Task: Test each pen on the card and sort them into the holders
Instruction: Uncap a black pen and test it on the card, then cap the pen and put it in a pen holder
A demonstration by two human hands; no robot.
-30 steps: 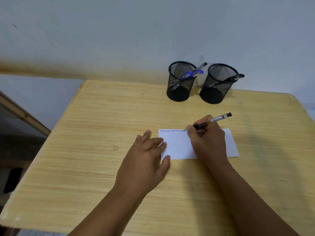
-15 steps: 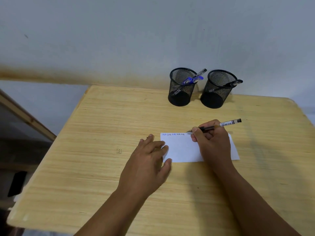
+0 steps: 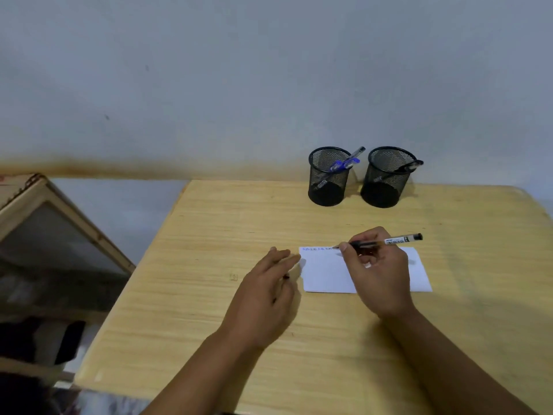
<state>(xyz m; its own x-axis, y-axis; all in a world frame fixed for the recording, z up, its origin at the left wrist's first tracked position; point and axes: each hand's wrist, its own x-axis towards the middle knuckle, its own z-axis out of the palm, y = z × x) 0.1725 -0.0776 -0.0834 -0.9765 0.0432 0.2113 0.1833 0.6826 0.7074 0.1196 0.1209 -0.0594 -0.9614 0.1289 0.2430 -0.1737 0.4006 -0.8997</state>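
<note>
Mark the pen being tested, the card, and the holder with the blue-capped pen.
pen (image 3: 398,240), head view, on its labelled barrel.
card (image 3: 324,272), head view, on its blank middle.
left holder (image 3: 327,187), head view, on its mesh wall.

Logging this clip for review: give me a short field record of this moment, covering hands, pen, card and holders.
right hand: grips black pen, tip at the card's top edge
left hand: fingers straight, beside the card's left edge, on the table
card: white, small scribbles along top edge
left holder: black mesh, blue-clipped pens inside
right holder: black mesh, one dark pen inside
</note>
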